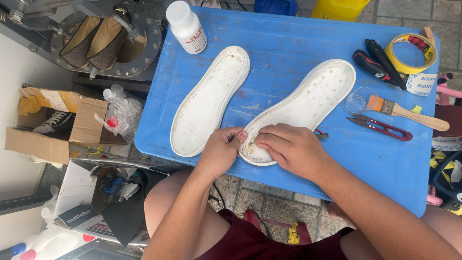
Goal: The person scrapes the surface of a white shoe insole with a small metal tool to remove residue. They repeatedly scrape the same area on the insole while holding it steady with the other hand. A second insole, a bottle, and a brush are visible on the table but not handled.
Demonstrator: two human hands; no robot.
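Now we scrape the heel of the right-hand white sole [303, 103] on the blue surface [385, 163].

Our left hand [219, 149] pinches a thin tool at the sole's heel end, fingers pressed together, while our right hand [291, 147] lies flat across the heel, pinning it. We judge the next stroke needs short, controlled pulls: the heel sits just beside the surface's near edge. A second white sole [207, 103] lies close on the left; the snips [380, 127] and brush [406, 111] leave little room on the right.
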